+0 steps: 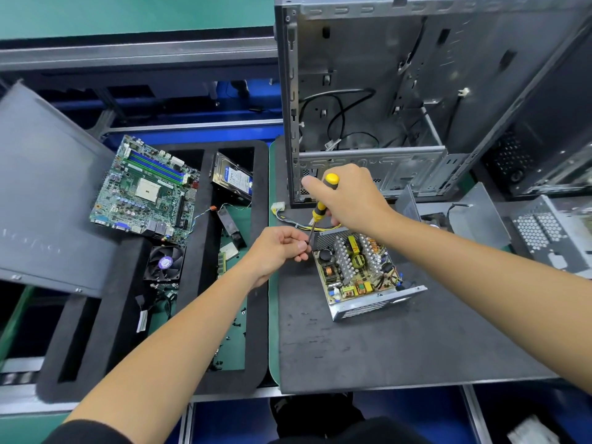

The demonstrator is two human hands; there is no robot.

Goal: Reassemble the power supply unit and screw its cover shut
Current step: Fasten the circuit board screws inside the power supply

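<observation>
Fingertips of my left hand (278,251) are pinching at the screwdriver's tip, seemingly seating a small screw I cannot make out. My right hand (349,197) is clenching the yellow-and-black screwdriver (320,206) by its handle, shaft pointing down at the far-left corner of the power supply unit (362,270). That unit is lying open on the dark mat (384,347), its board and heatsinks exposed, its cable bundle (294,219) trailing off to the far left. To do this well, I am judging that the shaft should be standing upright over the hole before I let go with the left, and the first turns should be going in lightly.

Far left, the motherboard (147,187), hard drive (234,179) and cooler fan (165,262) are sitting in the black foam tray (205,283), with loose screws (237,325) scattered near. Behind my hands the empty computer case (416,91) is crowding the handle. Right of the unit, what I take for its metal cover (480,219) is waiting, well apart.
</observation>
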